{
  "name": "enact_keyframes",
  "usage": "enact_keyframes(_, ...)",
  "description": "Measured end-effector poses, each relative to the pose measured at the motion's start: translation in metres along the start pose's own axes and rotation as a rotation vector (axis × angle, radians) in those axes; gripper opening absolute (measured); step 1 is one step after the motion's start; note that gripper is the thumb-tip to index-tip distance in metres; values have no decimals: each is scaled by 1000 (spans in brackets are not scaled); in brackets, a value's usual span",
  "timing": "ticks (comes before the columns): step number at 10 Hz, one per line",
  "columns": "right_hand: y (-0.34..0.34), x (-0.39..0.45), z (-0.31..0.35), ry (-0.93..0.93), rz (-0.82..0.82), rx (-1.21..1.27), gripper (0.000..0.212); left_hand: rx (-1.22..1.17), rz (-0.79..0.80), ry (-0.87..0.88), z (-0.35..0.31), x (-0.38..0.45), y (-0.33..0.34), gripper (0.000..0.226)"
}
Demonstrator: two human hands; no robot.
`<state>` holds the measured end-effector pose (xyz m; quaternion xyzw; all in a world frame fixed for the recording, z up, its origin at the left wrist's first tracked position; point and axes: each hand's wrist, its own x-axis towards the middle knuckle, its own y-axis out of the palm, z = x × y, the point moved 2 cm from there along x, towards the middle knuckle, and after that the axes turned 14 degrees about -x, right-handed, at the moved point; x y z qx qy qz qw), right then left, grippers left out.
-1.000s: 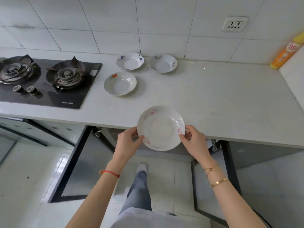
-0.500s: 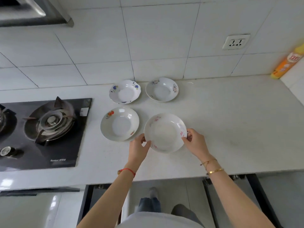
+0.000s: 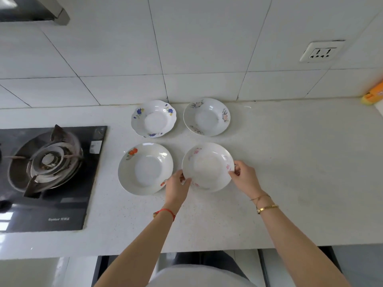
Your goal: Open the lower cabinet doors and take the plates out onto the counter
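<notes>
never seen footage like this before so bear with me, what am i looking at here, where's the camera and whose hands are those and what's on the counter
There is no machine here. A person wears a wide-angle camera on their head, so you look down along their own arms. The left hand and right hand each grip an edge of the pink-flowered plate, which sits at or just above the white counter. Three more plates lie there: an orange-flowered plate beside it, a blue-flowered plate and a fourth plate nearer the tiled wall. A gas stove is to the left, a wall socket above right, and an orange bottle at the far right.
</notes>
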<state>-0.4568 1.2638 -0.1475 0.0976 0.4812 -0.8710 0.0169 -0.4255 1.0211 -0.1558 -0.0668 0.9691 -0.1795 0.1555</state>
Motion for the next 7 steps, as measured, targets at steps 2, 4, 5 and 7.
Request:
enact_keyframes(2,0,11,-7,-10,52,-36,23,10,-11,-15,-1,4,11,14)
enact_keyframes(4,2,10,-11,-11,89,-35,28,14,-6,-38,2,2,14,17)
enact_keyframes(5,5,11,-14,-1,88,-22,28,15,2,-19,3,2,13,21)
enact_keyframes(7,-5,8,-2,42,8,-92,42,74,-42,22,-7,-8,-1,35)
